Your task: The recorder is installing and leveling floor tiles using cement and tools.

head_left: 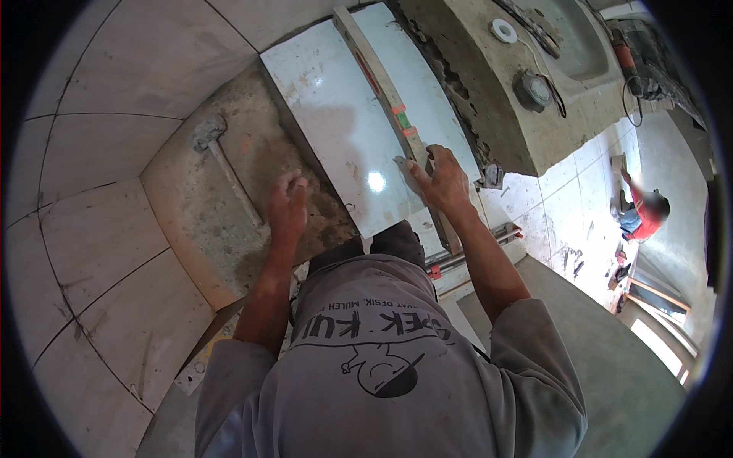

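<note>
A long spirit level (388, 90) with a green vial window lies lengthwise across a large glossy white tile (317, 95). Toward the level's near half, my right hand (447, 182) straddles the bar, thumb on its left side and fingers on the other. My left hand (288, 210) hovers over rough, damp-looking mortar left of the tile, empty, its fingers loosely bent and a little apart. Beyond it, a hammer (235, 182) with a long handle lies on the mortar, its head caked in grey.
Tiled wall (107, 153) rises on the left. A rough concrete counter (489, 84) at the right bears a white tape roll (504, 30), a round dark container (533, 91) and a power tool (626, 65). A tile cutter (477, 252) lies near my right forearm. Another person (645, 214) crouches far right.
</note>
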Motion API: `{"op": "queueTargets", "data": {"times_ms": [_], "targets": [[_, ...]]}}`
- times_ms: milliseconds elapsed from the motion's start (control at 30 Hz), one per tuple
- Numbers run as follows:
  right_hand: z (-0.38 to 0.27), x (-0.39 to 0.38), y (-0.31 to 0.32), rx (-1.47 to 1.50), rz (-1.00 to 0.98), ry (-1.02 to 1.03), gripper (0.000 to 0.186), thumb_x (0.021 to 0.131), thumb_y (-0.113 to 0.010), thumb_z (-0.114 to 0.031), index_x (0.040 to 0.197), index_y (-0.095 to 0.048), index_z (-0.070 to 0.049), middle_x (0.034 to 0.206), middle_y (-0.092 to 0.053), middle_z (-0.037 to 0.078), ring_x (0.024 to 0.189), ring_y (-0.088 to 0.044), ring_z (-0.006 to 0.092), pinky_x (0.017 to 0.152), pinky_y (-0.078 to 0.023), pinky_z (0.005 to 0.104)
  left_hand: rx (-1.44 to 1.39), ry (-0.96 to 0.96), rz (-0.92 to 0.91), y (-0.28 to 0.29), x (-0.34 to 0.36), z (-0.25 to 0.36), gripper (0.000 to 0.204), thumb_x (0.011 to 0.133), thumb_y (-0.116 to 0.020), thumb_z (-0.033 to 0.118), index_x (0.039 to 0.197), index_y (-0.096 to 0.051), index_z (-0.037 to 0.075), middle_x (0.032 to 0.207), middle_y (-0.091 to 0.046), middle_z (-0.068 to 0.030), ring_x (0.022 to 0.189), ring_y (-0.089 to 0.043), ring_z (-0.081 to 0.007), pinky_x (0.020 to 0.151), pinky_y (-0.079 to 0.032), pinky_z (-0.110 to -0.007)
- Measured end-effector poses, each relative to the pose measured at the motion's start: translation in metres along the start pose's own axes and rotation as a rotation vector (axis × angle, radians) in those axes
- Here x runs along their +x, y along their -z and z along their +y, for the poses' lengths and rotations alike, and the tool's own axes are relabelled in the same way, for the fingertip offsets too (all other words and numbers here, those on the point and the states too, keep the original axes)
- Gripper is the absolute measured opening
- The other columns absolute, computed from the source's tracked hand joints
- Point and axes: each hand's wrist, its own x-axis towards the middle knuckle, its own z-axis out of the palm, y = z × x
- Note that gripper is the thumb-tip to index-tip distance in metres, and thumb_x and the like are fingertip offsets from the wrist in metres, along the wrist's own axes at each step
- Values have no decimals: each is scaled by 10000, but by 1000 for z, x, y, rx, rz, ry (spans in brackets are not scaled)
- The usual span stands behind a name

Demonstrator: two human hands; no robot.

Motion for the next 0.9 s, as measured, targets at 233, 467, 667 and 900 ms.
{"op": "queueTargets", "data": {"times_ms": [233, 467, 667, 900], "targets": [[-2, 8, 1, -16, 5, -4, 640, 846, -647, -558, 1193, -560, -26, 1093, -607, 203, 1048, -599, 350, 880, -483, 457, 263, -215, -6, -9, 44, 13, 377, 902, -610, 227, 1219, -604, 24, 1273, -578, -206, 1197, -532, -362, 1028, -398, -436], [-3, 12, -1, -8, 25, 7, 612, 847, -657, -524, 1178, -564, -18, 1086, -604, 205, 1029, -598, 356, 868, -483, 456, 547, -395, -33, -21, 92, 8, 466, 889, -619, 275, 1319, -550, 109, 1430, -473, -152, 1363, -390, -325, 1097, -187, -653], [-5, 16, -1, 28, 86, 89, 579, 847, -669, -495, 1166, -572, -22, 1048, -614, 205, 999, -609, 358, 849, -491, 452, 698, -354, -40, -26, 123, 6, 511, 888, -621, 316, 1361, -518, 152, 1468, -438, -127, 1386, -360, -311, 1096, -171, -673], [19, 42, 1, 172, 157, 111, 459, 944, -564, -405, 1148, -578, 6, 1098, -625, 234, 1026, -620, 373, 881, -487, 434, 785, -346, -87, -29, 156, 8, 526, 892, -611, 338, 1373, -504, 153, 1492, -406, -125, 1396, -348, -300, 1093, -152, -692]]}}
